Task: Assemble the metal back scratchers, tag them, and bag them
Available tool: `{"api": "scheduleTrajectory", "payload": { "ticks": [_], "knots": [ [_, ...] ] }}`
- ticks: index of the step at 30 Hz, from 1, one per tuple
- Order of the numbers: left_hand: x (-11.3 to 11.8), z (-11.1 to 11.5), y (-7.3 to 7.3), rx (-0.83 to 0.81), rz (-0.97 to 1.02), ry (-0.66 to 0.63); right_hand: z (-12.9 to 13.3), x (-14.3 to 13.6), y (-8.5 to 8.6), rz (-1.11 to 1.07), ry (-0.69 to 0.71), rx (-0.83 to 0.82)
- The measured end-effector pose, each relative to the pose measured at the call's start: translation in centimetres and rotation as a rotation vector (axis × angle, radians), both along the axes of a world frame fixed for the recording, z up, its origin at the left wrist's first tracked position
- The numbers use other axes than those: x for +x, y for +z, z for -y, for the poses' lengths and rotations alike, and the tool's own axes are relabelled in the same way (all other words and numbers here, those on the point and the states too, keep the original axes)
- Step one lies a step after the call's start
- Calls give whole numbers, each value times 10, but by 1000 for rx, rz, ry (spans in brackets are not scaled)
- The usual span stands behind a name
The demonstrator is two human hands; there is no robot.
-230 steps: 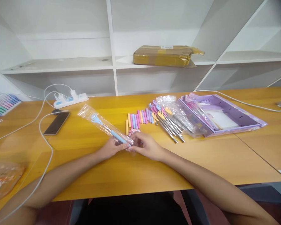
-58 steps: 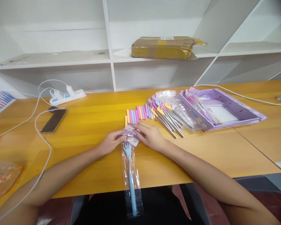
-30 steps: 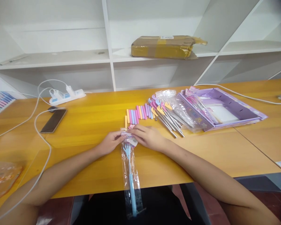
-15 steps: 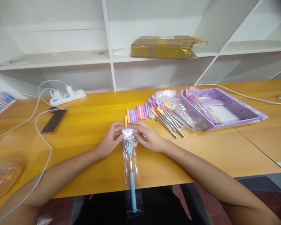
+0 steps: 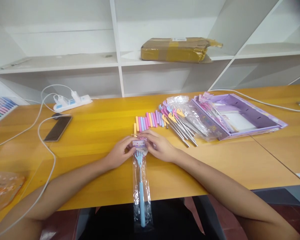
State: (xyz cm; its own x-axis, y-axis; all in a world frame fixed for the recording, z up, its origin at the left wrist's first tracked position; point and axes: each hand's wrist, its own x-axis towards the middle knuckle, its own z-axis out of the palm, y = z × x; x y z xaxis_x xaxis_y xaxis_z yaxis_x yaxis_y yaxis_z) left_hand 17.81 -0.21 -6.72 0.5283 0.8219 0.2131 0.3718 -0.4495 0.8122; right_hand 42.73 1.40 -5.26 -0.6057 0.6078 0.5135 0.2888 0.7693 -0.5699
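Observation:
A clear plastic bag holds a blue back scratcher with a hand-shaped head and hangs past the table's front edge. At its top is a small printed card. My left hand grips the card end from the left, thumb near the card's lower edge. From the right, my right hand holds the same end, its fingers curled over the top. Beyond my hands stands a row of coloured handles. Right of them lie several metal-rod scratchers with coloured heads.
An open purple box with clear packets lies at the right. A phone, a power strip and white cables are at the left. A taped brown parcel rests on the shelf behind.
The card at the bag's top has tilted, so its printed face shows more. My left hand has shifted slightly, its thumb now lower; my right hand has barely moved.

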Motion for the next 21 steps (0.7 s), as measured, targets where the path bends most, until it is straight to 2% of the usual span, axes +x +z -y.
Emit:
{"api": "scheduleTrajectory", "payload": {
  "ticks": [6,9,17,21],
  "knots": [
    [1,0,-5,-311,281,22,0,3,0,-8,-39,30],
    [-1,-4,-5,-402,263,4,1,4,-2,1,-9,62],
    [-4,-10,-9,-400,201,-49,1,4,-3,-12,85,183],
    [-6,-9,-7,-379,202,-87,1,5,-1,97,119,269]
  ]
}}
